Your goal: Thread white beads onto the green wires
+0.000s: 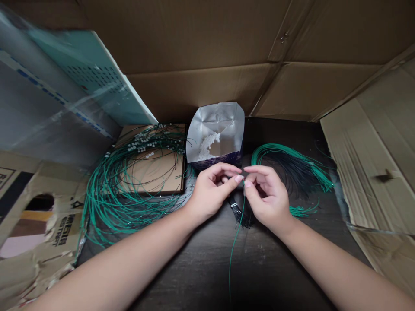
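Observation:
Between my two hands, a single green wire (239, 224) hangs down toward the table's near edge. My left hand (215, 188) is closed in a pinch, with a tiny white piece at its thumb and fingertip near the wire's top. My right hand (267, 192) pinches the wire just below that end. The fingertips of both hands almost touch. Behind them stands an open silver-lined bag (216, 119) holding small white pieces (207, 144). A bundle of black wire ends (238, 211) with a white tie lies under my hands.
At the left, many green wires (106, 190) with white pieces on their ends spread over a flat cardboard box (155, 172). Green and black wires (285, 155) lie bundled at the right. Cardboard walls (201, 39) enclose the dark table (194, 276).

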The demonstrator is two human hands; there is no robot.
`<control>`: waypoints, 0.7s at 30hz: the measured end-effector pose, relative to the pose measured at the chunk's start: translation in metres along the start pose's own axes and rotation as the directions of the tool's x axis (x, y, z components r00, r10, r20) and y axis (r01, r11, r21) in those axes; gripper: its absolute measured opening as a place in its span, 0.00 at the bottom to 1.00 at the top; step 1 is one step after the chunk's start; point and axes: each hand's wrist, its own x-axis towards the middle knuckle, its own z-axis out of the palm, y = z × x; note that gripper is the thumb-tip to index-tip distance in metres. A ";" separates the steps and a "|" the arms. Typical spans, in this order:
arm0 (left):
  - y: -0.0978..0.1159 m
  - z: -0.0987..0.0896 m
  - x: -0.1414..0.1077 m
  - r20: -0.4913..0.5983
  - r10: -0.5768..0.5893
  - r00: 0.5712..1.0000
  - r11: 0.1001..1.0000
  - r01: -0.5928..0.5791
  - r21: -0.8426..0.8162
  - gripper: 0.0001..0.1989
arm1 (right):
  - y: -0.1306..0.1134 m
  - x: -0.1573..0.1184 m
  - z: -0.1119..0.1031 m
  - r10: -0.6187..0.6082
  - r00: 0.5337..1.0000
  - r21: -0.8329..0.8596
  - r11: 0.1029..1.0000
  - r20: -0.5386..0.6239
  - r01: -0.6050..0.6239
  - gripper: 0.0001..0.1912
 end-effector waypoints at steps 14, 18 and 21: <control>0.000 0.000 0.000 0.005 0.001 1.000 1.000 -0.001 0.017 0.13 | 0.000 0.000 0.000 0.001 1.000 -0.017 1.000 -0.010 -0.001 0.13; 0.001 0.000 -0.001 0.001 -0.010 1.000 1.000 0.010 0.023 0.13 | -0.001 0.001 0.000 0.011 1.000 -0.027 1.000 -0.016 -0.012 0.13; 0.001 0.000 0.000 0.002 -0.016 1.000 1.000 0.016 0.027 0.13 | -0.001 0.000 0.000 0.011 1.000 -0.021 1.000 -0.021 -0.011 0.13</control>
